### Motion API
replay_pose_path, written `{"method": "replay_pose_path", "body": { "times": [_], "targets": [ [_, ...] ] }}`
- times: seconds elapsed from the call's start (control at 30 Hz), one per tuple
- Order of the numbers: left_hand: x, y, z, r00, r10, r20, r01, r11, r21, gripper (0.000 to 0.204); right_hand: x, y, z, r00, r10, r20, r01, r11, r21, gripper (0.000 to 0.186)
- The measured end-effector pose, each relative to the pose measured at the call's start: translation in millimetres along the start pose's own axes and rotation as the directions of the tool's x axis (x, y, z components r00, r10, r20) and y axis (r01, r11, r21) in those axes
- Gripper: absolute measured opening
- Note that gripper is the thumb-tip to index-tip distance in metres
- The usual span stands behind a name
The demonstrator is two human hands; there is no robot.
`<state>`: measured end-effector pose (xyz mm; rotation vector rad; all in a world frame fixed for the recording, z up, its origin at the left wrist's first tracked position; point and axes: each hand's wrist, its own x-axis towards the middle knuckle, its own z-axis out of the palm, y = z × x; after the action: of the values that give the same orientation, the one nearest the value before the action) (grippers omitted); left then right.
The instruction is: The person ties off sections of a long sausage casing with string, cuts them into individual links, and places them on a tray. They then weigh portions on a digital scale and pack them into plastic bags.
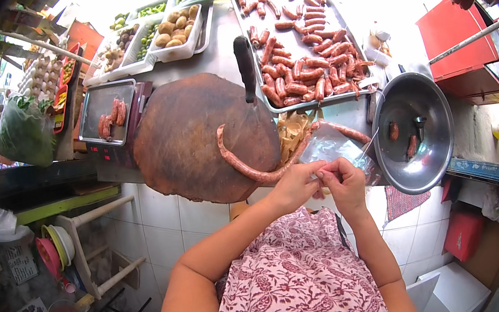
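Note:
In front of me my left hand (297,185) and my right hand (345,184) meet, fingertips pinched together. What lies between them is too small to make out. Just behind them, a long raw sausage (250,172) curves from the round wooden chopping block (193,119) toward the steel bowl (418,170). Under its right part are a clear plastic bag (327,143) and crumpled brown paper (292,129). The bowl, close to my right hand, holds short sausage pieces (394,130) and a small metal funnel-like piece (420,125).
Behind the block, a metal tray (343,95) bears many sausage links (308,74). A black-handled tool (245,67) lies at its left edge. At left, a scale (86,121) carries a few sausages. Farther back stand white vegetable bins (174,53). A red box (456,37) sits at right.

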<state>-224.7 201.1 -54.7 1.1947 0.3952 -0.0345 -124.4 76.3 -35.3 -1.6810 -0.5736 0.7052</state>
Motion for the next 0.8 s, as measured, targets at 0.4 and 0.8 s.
{"method": "replay_pose_path", "body": {
  "times": [0.4,0.8],
  "targets": [
    [-2.9,-18.0,8.1,0.714,0.672,-0.197,-0.321,0.564,0.761,0.013,-2.5,27.1,6.6,0.898,0.439,0.039,-0.408,0.794,0.45,0.016],
    [-3.2,-37.1,-13.9,0.968,-0.212,-0.133,0.057,0.706,-0.706,0.005,-12.7,23.9,21.0,0.98,-0.196,-0.036,0.178,0.942,-0.284,0.014]
  ]
}}
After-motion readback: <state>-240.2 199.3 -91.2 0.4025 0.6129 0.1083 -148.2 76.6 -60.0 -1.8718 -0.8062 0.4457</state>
